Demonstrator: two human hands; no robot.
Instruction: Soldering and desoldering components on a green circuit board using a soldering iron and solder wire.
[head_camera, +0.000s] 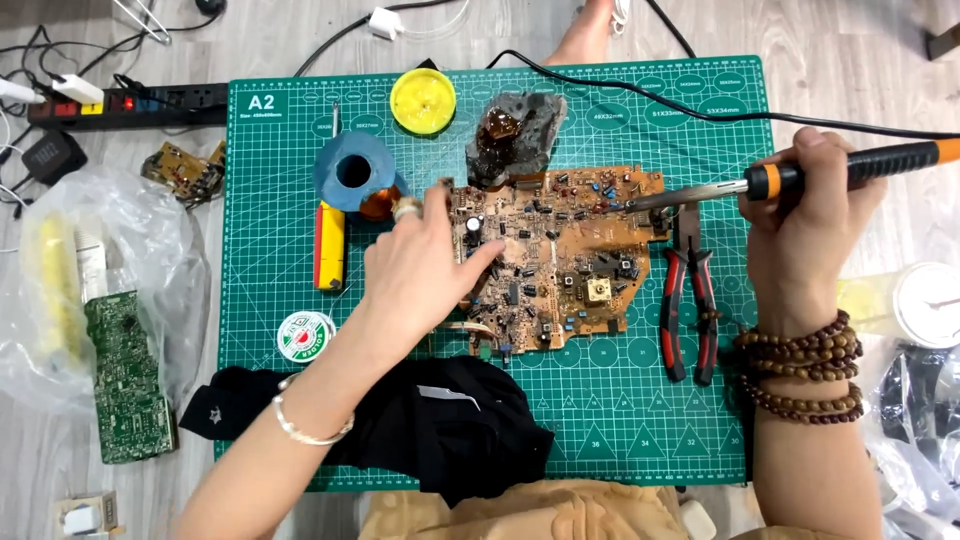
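Brown circuit board (560, 260) lies flat, component side up, near the middle of the green cutting mat (620, 420), which sits on a grey wood-look floor (850, 60).

Left hand (425, 270) rests on the board's left edge, fingers loosely spread, index finger stretched out onto the components. Not pinching anything. A ring shows on one finger, a thin bracelet on the wrist.

Right hand (805, 225) is wrapped tight around a soldering iron (800, 175) with a black and orange handle. The metal tip points left and sits over the board's upper right corner. Can't tell whether the tip touches. Wooden bead bracelets are stacked on that wrist.

Red-handled pliers (688, 305) lie on the mat just right of the board, below the iron's tip.

Above the board: dark lump with amber rosin (512, 130), touching the board's top edge. Yellow round lid (423, 102) left of it. Blue solder spool (353, 172) further left, with a red and yellow utility knife (330, 245) below it. Small green-and-white round tin (305, 335) near the left forearm.

Black cloth (440, 425) covers the mat's lower left edge.

Off the mat, left: green circuit board (125, 380), clear plastic bag (70, 270), black power strip (130, 103).
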